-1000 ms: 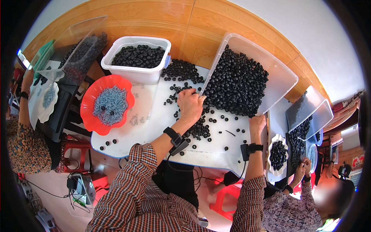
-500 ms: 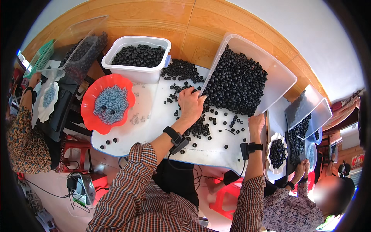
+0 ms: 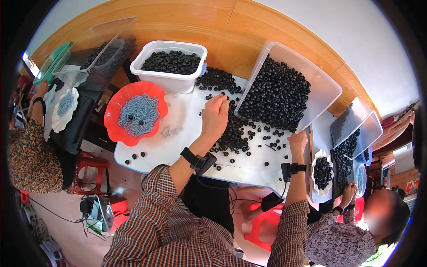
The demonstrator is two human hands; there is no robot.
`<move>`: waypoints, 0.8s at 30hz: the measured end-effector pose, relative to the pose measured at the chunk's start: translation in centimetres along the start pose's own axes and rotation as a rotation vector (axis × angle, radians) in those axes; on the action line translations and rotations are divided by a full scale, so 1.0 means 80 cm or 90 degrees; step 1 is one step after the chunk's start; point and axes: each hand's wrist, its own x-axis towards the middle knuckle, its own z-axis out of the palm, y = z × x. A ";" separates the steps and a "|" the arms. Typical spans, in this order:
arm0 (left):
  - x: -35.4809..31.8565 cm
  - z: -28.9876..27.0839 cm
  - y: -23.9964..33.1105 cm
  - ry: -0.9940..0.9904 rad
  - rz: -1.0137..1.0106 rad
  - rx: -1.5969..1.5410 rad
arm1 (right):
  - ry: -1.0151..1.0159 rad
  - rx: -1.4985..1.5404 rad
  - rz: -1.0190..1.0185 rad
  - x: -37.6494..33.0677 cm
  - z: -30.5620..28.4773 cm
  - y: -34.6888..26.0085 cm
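Observation:
My left hand (image 3: 215, 116) is closed in a pinch just left of the tipped clear plastic bin (image 3: 327, 86), above loose black ring-like parts (image 3: 233, 135). Whatever its fingertips hold is too small or hidden to make out. At the bin's near right corner my right hand (image 3: 298, 144) is closed, fingers curled against the edge of the black pile (image 3: 278, 95); its contents are hidden. Several black parts lie scattered between my hands on the white table (image 3: 187, 147). To the left, a red scalloped bowl (image 3: 112, 116) holds small grey-blue pieces (image 3: 138, 109) with a few black parts on top.
A white tub (image 3: 175, 80) full of black parts stands at the back left, beside another black heap (image 3: 218, 80). Co-workers sit on both sides: a patterned sleeve (image 3: 33, 151) at left, a person (image 3: 342, 236) at right near a white scalloped dish (image 3: 315, 178). Red stools (image 3: 264, 227) stand below.
My left hand has drawn back leftward from the bin's side edge, fingers now pinched. My right hand stays at the bin's near corner. The whole view has shifted slightly.

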 end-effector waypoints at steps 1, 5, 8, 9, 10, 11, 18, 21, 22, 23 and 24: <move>-0.001 -0.007 0.004 -0.010 -0.038 -0.055 | -0.014 0.022 0.010 0.001 -0.001 0.002; -0.010 -0.031 0.009 0.004 -0.120 -0.173 | 0.014 -0.018 -0.024 -0.001 0.004 0.008; -0.023 -0.060 0.017 0.013 -0.157 -0.218 | 0.029 -0.025 -0.063 -0.027 -0.003 -0.014; -0.029 -0.071 0.024 0.019 -0.175 -0.249 | 0.040 -0.041 -0.094 -0.038 -0.006 -0.023; -0.034 -0.076 0.035 0.030 -0.158 -0.281 | 0.079 -0.038 -0.130 -0.036 -0.012 -0.015; -0.042 -0.083 0.044 0.023 -0.160 -0.284 | 0.082 -0.041 -0.123 -0.039 -0.017 -0.014; -0.116 -0.111 0.025 -0.001 -0.183 -0.187 | -0.003 0.156 -0.210 -0.101 -0.042 -0.032; -0.140 -0.123 0.010 -0.024 -0.150 -0.087 | -0.096 0.206 -0.289 -0.179 -0.041 -0.054; -0.144 -0.123 0.007 -0.046 -0.134 -0.061 | -0.107 0.234 -0.278 -0.203 -0.031 -0.054; -0.150 -0.123 0.008 -0.050 -0.137 -0.061 | -0.120 0.262 -0.266 -0.226 -0.016 -0.051; -0.154 -0.122 0.011 -0.078 -0.119 -0.038 | -0.122 0.262 -0.286 -0.245 0.002 -0.047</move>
